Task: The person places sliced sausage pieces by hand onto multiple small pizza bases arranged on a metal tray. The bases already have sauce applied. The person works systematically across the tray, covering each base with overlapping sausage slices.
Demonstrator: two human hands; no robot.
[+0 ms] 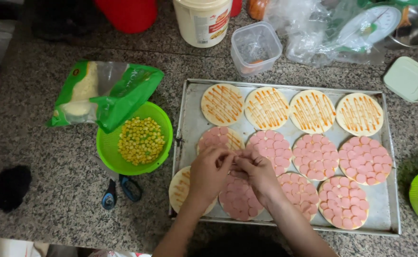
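Bottom-left pizza base (180,186) half hidden under left hand (209,172)

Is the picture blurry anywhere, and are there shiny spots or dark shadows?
Head view: mostly sharp, the hands slightly soft; light is even and dim, with weak shadows beside the green bowl; pale glare on the metal tray and clear plastic bags; top-left corner dark.

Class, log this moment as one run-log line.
left hand: at sausage slices | right hand: touching left, fingertips together | under: partly topped round base | tray: twelve bases
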